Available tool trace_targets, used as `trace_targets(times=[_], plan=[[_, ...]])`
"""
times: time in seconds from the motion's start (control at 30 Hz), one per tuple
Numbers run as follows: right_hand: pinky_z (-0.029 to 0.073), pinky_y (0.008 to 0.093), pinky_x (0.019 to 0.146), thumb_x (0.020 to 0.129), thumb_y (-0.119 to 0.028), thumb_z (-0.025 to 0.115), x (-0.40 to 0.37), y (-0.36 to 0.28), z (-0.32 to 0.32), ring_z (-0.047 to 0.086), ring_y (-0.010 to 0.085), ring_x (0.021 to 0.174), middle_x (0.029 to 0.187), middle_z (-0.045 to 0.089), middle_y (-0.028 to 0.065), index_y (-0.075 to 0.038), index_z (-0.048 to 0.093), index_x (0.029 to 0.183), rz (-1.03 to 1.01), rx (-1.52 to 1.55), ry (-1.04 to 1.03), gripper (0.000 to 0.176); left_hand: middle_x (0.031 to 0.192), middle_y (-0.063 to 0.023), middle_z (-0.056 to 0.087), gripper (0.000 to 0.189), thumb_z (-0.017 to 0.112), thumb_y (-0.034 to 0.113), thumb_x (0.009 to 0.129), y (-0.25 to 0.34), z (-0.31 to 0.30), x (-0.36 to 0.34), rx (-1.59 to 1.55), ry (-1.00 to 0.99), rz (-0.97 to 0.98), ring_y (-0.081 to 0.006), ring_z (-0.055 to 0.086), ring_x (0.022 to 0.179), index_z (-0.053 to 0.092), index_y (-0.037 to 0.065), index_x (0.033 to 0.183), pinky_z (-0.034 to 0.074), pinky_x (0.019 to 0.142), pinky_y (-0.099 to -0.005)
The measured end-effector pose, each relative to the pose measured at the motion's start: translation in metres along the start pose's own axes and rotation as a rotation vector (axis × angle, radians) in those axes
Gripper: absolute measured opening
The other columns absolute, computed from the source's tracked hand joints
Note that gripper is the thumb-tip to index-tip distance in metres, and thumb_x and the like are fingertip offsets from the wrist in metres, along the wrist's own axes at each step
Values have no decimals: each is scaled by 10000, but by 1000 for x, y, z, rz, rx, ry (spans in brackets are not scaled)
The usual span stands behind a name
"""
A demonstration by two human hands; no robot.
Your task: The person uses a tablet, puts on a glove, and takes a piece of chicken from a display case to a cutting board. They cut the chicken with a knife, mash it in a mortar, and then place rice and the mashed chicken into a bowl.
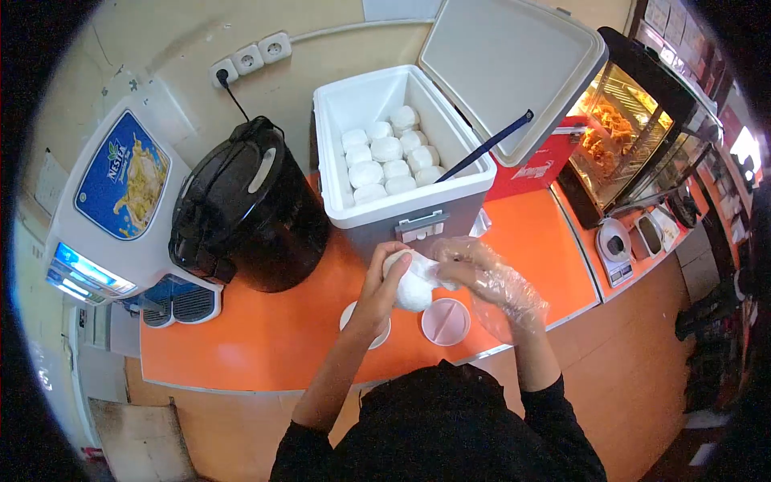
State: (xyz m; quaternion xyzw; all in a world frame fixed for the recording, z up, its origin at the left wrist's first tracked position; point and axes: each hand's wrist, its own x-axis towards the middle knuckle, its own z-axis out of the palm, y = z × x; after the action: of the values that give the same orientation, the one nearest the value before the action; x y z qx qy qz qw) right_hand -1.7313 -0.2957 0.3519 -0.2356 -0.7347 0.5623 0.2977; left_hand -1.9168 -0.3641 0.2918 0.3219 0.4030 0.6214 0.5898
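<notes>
A white wrapped bundle (414,289) is in my left hand (381,291), whose fingers are wrapped round its left side. My right hand (474,271), in a clear plastic glove, pinches the bundle's right end. Below the bundle, a round pink-white tub (446,322) stands on the orange counter. Another white tub (376,334) is partly hidden behind my left wrist. Behind my hands, an open cooler box (345,214) holds several round white bundles (386,149).
A black lidded pot (265,217) and a white drinks machine (120,193) stand left. The cooler's lid (514,72) leans open. Right of it are a red box (534,165), a lit food display case (614,128) and a small scale (615,245).
</notes>
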Motion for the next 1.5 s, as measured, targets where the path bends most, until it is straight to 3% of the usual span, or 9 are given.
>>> trace_targets(times=[0.2, 0.3, 0.5, 0.53, 0.6, 0.77, 1.3, 1.4, 1.5], plan=[[488, 271, 736, 841, -167, 659, 5, 16, -5, 596, 121, 851, 890, 638, 40, 9, 636, 999, 541, 306, 152, 238, 1134, -55, 621, 427, 602, 282, 959, -29, -31, -25, 155, -259, -323, -134, 585, 1058, 531, 13, 1283, 490, 897, -317], [469, 240, 569, 866, -177, 662, 8, 62, 2, 575, 94, 684, 815, 620, -12, -32, 645, 899, 421, 449, 185, 150, 1235, -84, 598, 516, 583, 315, 954, -57, -38, -26, 57, -343, -132, -189, 577, 1137, 484, -11, 1342, 451, 996, -364], [511, 265, 727, 819, -177, 738, 3, 59, 22, 597, 138, 882, 989, 581, 39, -36, 539, 1070, 256, 956, 398, 350, 1323, -132, 502, 509, 426, 336, 1010, -59, -17, -20, -212, 0, -2, -216, 554, 1174, 352, 16, 1399, 448, 998, -379], [511, 265, 727, 819, -177, 738, -1, 55, 29, 597, 138, 882, 989, 581, 39, -36, 539, 1070, 260, 957, 391, 350, 1322, -138, 479, 483, 381, 340, 1027, -57, -14, -17, -217, 67, 42, -212, 542, 1176, 329, 30, 1393, 447, 995, -379], [517, 311, 811, 797, -181, 764, -9, 49, 41, 588, 179, 969, 1099, 551, 84, -39, 507, 1131, 49, 113, 487, 445, 1312, -127, 470, 442, 367, 344, 1031, -50, -7, -11, -107, 121, 106, -219, 509, 1204, 340, 56, 1365, 420, 1023, -393], [557, 363, 683, 743, -208, 793, -18, 37, 65, 628, 270, 900, 1065, 557, 182, -14, 531, 1075, 41, -404, 482, 465, 1303, -97, 405, 337, 373, 318, 1036, -67, -4, -12, 49, 227, 158, -204, 432, 1239, 326, 107, 1295, 362, 1060, -401], [511, 386, 632, 779, -59, 663, -29, 98, 53, 620, 332, 755, 843, 579, 180, -4, 582, 882, -66, -485, 374, 142, 1285, -115, 507, 519, 608, 158, 939, -92, -20, -25, -8, 182, -127, -204, 522, 1188, 359, -5, 1364, 448, 983, -351], [504, 353, 618, 779, -42, 665, -26, 105, 41, 626, 262, 701, 776, 592, 151, 1, 576, 795, 3, -445, 415, 100, 1319, -122, 512, 496, 595, 96, 934, -91, -29, -26, -222, 122, -178, -224, 529, 1212, 382, -11, 1369, 459, 1000, -367], [461, 274, 617, 821, -12, 638, -26, 120, 32, 552, 96, 691, 771, 607, 34, -20, 515, 663, 191, 107, 630, 200, 1351, -126, 495, 486, 567, 48, 935, -92, -31, -27, -366, 134, -115, -237, 518, 1236, 377, -11, 1378, 456, 1022, -389]])
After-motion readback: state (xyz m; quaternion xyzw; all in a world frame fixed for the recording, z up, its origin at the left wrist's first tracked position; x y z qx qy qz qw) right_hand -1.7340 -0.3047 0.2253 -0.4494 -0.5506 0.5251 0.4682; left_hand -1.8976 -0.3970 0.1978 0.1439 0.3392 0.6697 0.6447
